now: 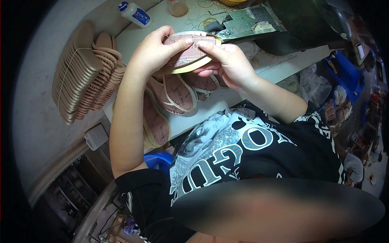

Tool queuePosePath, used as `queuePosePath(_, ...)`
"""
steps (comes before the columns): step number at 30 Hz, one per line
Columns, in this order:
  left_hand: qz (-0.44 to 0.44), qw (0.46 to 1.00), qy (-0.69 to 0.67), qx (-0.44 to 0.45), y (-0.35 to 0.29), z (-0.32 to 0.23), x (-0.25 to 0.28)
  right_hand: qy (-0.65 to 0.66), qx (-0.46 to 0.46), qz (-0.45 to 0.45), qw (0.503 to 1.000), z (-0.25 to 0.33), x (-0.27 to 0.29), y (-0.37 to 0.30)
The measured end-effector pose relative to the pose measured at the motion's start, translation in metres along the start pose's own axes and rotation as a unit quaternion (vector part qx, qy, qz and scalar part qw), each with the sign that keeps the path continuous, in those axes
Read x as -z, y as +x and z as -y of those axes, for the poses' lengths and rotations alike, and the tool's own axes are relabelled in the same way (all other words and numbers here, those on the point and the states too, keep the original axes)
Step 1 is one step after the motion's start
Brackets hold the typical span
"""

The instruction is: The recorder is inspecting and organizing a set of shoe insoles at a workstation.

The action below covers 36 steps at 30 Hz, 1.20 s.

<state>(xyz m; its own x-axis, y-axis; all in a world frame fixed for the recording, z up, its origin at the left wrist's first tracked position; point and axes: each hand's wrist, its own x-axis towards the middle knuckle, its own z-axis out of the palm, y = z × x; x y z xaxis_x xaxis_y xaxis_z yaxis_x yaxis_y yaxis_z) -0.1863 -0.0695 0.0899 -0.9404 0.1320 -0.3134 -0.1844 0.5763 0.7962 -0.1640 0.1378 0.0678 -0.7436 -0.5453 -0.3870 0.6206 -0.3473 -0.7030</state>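
Over the work table I hold a shoe sole in both hands, its pink striped face turned up. A pale yellow edge runs along its near side, and a white ribbed strip lies along the far side. My left hand grips its left end, thumb pressed onto the pink face. At the right end my right hand pinches it, thumb on top and fingers underneath. Just below my hands lie several similar pink soles with white edging. A longer pink sole with a yellowish rim is beside my left forearm.
Against the left wall leans a tied stack of beige soles. A white bottle with a blue cap and a jar stand at the back of the white table. A dark machine occupies the far right. Below is a blue stool.
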Motion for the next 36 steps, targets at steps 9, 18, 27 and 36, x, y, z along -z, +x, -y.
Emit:
queuePosePath(9,-0.103,0.991,0.016,0.082,-0.019,-0.004,-0.016,-0.036,0.033,0.020,0.999,0.000,0.007,0.007)
queuePosePath(18,-0.023,0.980,-0.107,0.164,-0.035,-0.020,-0.033,-0.153,0.059,0.091,0.982,0.004,0.027,0.002)
queuePosePath(27,0.039,0.968,-0.188,0.163,-0.049,-0.035,-0.038,-0.274,0.048,0.074,0.958,0.004,0.046,-0.009)
queuePosePath(36,-0.098,0.963,-0.207,0.142,-0.040,-0.014,-0.044,-0.199,0.051,0.067,0.976,-0.006,0.058,-0.005)
